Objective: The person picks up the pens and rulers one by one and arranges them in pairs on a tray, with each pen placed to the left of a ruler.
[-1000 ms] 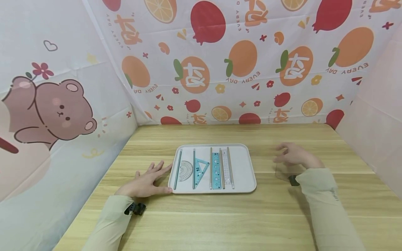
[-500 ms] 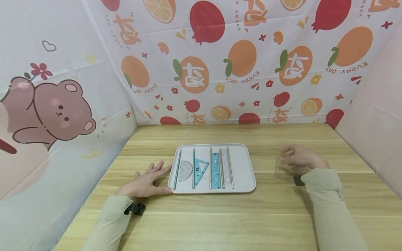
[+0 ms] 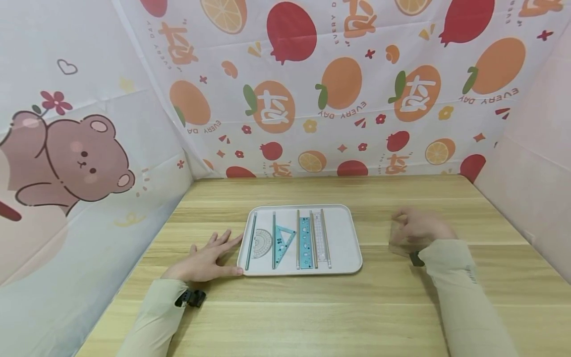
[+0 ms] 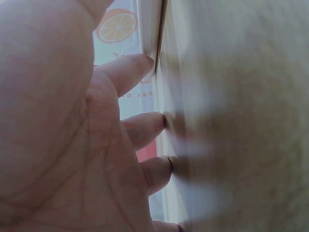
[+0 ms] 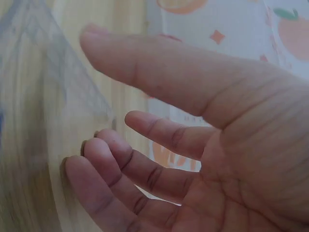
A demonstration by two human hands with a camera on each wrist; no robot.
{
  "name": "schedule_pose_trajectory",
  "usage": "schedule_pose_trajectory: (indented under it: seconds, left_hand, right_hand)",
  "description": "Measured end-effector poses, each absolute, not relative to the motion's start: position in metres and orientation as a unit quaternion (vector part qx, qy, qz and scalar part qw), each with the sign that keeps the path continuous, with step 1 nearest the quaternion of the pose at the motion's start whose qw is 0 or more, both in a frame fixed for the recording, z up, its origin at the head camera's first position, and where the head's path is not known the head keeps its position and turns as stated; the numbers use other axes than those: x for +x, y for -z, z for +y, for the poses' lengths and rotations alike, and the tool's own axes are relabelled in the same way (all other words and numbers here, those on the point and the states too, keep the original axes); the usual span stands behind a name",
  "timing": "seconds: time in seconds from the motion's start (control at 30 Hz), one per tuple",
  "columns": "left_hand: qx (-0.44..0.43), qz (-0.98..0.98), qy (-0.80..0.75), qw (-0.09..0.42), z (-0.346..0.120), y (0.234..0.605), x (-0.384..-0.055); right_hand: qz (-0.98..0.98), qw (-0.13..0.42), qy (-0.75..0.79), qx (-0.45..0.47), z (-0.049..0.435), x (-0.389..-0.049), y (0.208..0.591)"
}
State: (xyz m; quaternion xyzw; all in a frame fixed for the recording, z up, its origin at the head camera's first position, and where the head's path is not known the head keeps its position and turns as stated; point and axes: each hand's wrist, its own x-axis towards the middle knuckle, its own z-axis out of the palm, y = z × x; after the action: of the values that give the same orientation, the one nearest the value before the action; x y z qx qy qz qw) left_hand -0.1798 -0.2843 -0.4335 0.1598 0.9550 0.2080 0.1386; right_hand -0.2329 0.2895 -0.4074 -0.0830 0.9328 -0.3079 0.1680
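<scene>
My left hand lies with spread fingers at the left edge of a white tray. Its thumb and forefinger touch the rim. On the tray, several pencils stand apart in a row, with a clear protractor, a blue set square, a blue ruler and a clear ruler among them. To the right, my blurred right hand hovers over a clear set square on the table. In the right wrist view its fingers bend loosely, the thumb well apart, with nothing pinched between them.
The wooden table ends at a fruit-print cloth behind. A bear-print cloth hangs on the left, a pale one on the right. Each wrist wears a small black camera.
My right hand shifts slightly right, then back left, over the clear set square. The left hand stays at the tray, and the tray's contents keep their places. The head view drifts slightly.
</scene>
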Motion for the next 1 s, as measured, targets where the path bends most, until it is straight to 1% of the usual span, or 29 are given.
schedule_pose_trajectory:
  seconds: [0.27, 0.47, 0.63, 0.9, 1.0]
  left_hand:
    - [0.158, 0.955, -0.208, 0.139, -0.285, 0.434, -0.18]
    - [0.158, 0.956, -0.207, 0.136, -0.284, 0.434, -0.18]
    - [0.156, 0.957, -0.202, 0.135, -0.285, 0.435, -0.179]
    - [0.152, 0.959, -0.201, 0.134, -0.285, 0.435, -0.18]
    - [0.151, 0.958, -0.201, 0.135, -0.284, 0.435, -0.18]
  right_hand:
    - [0.942, 0.164, 0.285, -0.066, 0.271, -0.232, 0.412]
    - [0.948, 0.163, 0.268, -0.054, 0.27, -0.235, 0.413]
    - [0.944, 0.172, 0.28, -0.045, 0.27, -0.236, 0.412]
    - [0.94, 0.171, 0.291, -0.046, 0.275, -0.236, 0.414]
    - [0.93, 0.176, 0.318, -0.046, 0.277, -0.237, 0.415]
